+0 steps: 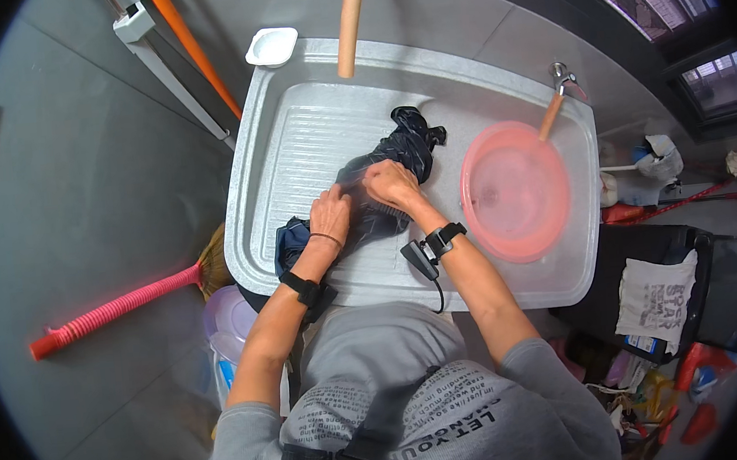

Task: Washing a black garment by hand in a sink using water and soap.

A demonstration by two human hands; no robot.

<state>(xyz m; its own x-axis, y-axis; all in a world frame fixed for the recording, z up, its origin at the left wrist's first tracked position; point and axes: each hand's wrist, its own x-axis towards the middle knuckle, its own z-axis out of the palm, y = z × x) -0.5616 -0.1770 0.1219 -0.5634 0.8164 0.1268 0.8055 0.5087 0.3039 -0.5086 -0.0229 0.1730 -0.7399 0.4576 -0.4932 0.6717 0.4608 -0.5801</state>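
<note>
A dark, wet-looking garment (410,144) lies bunched across the ribbed washboard floor of a speckled grey laundry sink (248,129). Both my hands are on it. My left hand (330,217) grips the cloth near its middle, beside a navy bundle (292,240) at the lower left that seems part of the same garment. Curled into a fist, my right hand (392,182) holds the cloth slightly farther up. The fingertips of both hands are partly hidden in the folds and blurred. Right of the garment, a pink plastic basin (522,254) stands in the sink.
A tap (560,75) with an orange-brown tube (551,117) reaches over the basin. A wooden stick (352,28) juts over the back rim, near a white plastic tray (272,46). A pink-handled broom (125,307) leans at left. A black bin (662,247) with cloth stands right.
</note>
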